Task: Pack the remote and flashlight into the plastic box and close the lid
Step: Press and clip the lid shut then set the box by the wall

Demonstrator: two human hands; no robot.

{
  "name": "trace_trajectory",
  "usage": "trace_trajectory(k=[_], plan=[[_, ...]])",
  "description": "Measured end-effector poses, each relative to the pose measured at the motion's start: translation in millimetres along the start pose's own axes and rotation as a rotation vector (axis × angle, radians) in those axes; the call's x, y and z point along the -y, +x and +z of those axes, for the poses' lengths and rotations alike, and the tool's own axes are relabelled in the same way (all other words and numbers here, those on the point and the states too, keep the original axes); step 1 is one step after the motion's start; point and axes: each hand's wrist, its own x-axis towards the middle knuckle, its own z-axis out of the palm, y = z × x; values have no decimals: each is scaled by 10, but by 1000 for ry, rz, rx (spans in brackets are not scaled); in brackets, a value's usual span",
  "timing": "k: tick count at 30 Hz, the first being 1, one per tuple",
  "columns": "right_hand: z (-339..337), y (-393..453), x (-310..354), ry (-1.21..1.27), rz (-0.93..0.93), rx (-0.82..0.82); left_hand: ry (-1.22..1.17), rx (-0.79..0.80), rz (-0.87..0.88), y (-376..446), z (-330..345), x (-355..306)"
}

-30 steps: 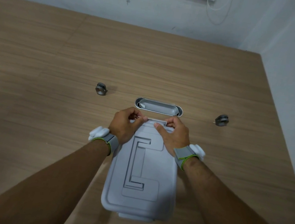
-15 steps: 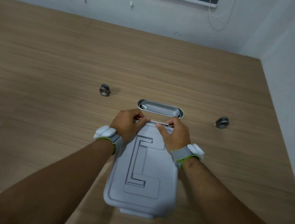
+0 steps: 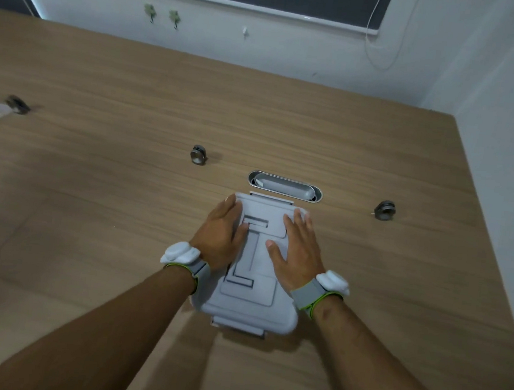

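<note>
A grey plastic box (image 3: 246,309) lies on the wooden table with its lid on; the lid has a raised I-shaped relief. My left hand (image 3: 220,234) lies flat along the lid's left side, fingers pointing away from me. My right hand (image 3: 296,247) rests flat on the lid's right half, fingers apart. Both palms touch the lid and grip nothing. The far latch flap (image 3: 270,197) sticks out beyond the lid's far edge; the near latch (image 3: 237,326) shows at the near end. The remote and flashlight are not visible.
An oval metal cable grommet (image 3: 284,190) sits in the table just beyond the box. Small dark round objects lie at the left (image 3: 198,154), right (image 3: 384,210) and far left (image 3: 17,104). Walls bound the table at back and right.
Both hands have left the far latch, where their fingertips pinched it, and now lie flat on the lid. The view has tilted upward, showing more wall.
</note>
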Motion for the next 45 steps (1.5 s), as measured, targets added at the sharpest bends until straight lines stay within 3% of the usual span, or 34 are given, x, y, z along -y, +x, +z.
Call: trace_trajectory(k=[9, 12, 17, 22, 24, 28, 40, 45], plan=[[0, -365, 63, -11, -32, 61, -41, -31, -109, -679, 47, -11], [-4, -405, 79, 14, -22, 51, -178, -75, -202, -895, 76, -43], [-9, -430, 111, 56, -7, 20, -650, -182, -528, -1335, 179, -57], [-9, -421, 131, 59, 4, -1, -904, -241, -901, -1675, 293, -86], [-9, -425, 124, 53, 10, -1, -962, -200, -968, -1726, 317, -115], [-22, -428, 137, 51, 7, 2, -1074, -101, -986, -1752, 344, -207], [-55, -443, 143, 50, -2, 7, -1139, -198, -963, -1705, 279, -354], [-54, -444, 148, 52, -1, -1, -905, -204, -892, -1677, 207, -320]])
